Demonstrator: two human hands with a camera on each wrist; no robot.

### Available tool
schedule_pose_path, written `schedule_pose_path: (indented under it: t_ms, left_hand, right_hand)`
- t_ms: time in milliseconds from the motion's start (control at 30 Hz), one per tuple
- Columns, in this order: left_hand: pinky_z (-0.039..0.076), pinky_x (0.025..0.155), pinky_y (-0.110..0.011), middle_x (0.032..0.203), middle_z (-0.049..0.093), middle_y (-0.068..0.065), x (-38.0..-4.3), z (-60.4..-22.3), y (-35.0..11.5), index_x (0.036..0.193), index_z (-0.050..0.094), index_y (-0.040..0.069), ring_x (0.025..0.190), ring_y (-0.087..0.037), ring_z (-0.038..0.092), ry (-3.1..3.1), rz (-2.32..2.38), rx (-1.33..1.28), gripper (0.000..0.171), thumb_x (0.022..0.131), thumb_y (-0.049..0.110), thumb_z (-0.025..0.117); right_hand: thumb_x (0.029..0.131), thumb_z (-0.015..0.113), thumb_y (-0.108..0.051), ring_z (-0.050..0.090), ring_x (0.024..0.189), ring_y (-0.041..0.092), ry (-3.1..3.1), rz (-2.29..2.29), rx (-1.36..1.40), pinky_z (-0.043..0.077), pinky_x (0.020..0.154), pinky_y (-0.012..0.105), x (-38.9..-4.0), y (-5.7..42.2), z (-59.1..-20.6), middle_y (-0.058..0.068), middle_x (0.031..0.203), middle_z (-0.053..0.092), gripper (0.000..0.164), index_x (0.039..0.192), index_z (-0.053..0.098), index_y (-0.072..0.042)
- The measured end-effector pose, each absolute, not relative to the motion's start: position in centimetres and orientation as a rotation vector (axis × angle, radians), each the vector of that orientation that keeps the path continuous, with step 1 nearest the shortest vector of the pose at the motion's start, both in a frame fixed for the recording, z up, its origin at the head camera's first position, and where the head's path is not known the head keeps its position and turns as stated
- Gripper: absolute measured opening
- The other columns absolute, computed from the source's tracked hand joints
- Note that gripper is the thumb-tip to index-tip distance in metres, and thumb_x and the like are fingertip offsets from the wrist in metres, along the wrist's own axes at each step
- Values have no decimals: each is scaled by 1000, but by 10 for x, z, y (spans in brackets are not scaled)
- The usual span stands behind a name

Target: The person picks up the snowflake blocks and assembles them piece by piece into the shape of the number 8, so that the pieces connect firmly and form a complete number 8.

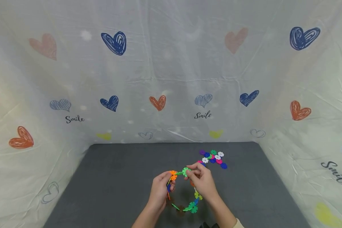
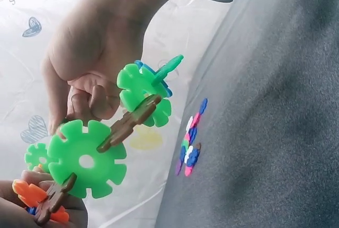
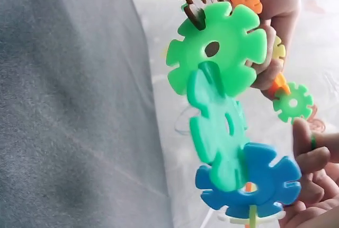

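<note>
A: What takes up the most room?

B: The pale cloth backdrop printed with blue, red, pink and yellow hearts (image 1: 171, 68); it rises behind and at both sides. Below it lies the flat dark-grey tabletop (image 1: 117, 180).

A: And the piece being worked on?

B: A ring-shaped chain of notched, flower-like plastic discs in green, brown, blue, yellow and orange (image 1: 193, 207). It is held up above the near part of the tabletop, between the hands (whether the ring is fully joined I cannot tell, as fingers cover part of it).

A: How are the hands placed?

B: The bare left hand (image 1: 159, 189) pinches the chain at its upper left, thumb and fingers closed together with no wide gap. The bare right hand (image 1: 203, 181) pinches it at the upper right, thumb against fingers.

A: Anything smaller?

B: Beyond the right hand, a loose cluster of blue, white, pink, purple and green plastic discs (image 1: 212, 157) lies on the tabletop. Smallest are the single pieces: the orange notched plastic disc (image 1: 174, 175) at the left thumb, and the bright-green notched plastic disc (image 1: 185, 171) in the right fingertips.
</note>
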State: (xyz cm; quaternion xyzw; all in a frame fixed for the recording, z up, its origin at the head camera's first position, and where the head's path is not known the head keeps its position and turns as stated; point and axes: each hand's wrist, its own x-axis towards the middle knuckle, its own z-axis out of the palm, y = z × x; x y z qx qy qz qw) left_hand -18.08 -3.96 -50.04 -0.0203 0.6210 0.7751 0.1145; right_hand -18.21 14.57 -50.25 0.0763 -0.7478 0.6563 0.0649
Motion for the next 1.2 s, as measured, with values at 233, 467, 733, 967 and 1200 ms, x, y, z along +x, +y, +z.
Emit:
schedule_pose_path:
  t_ms: [233, 467, 733, 967, 1200]
  left_hand:
    - [46, 60, -23, 77, 57, -1, -180, -499, -37, 115, 62, -7, 58, -8, 48, 1821, 2277, -65, 34, 108, 22, 46]
    - [45, 60, -22, 77, 58, -1, -178, -501, -31, 112, 64, -9, 59, -10, 48, 1872, 2301, -52, 32, 108, 18, 46]
    - [54, 72, -29, 87, 66, -2, -180, -501, -30, 115, 69, -5, 76, -16, 61, 1913, 2200, 11, 34, 105, 24, 54]
    - [54, 73, -33, 99, 74, -5, -182, -497, -33, 108, 75, 4, 84, -16, 63, 2026, 2055, 111, 39, 98, 40, 66]
    - [59, 67, -35, 80, 74, -8, -179, -504, -35, 99, 75, 0, 68, -19, 68, 1992, 2030, 125, 36, 97, 35, 68]
  right_hand:
    - [98, 67, -18, 49, 49, 11, -2293, 1937, 306, 38, 48, 22, -181, 145, -500, 11, 79, 74, 16, 108, 65, -5]
    - [98, 67, -12, 59, 54, 13, -2244, 1938, 330, 41, 48, 22, -182, 143, -502, 13, 78, 73, 12, 106, 66, -3]
    - [101, 63, -16, 63, 60, 14, -2315, 1892, 376, 42, 46, 24, -187, 155, -500, 15, 83, 74, 17, 111, 69, -4]
    - [101, 63, -18, 55, 56, 7, -2492, 1756, 549, 39, 49, 22, -189, 159, -491, 9, 76, 71, 23, 122, 62, -9]
    - [103, 59, -32, 45, 47, 10, -2593, 1791, 438, 39, 48, 22, -191, 171, -492, 9, 70, 69, 30, 124, 62, -11]
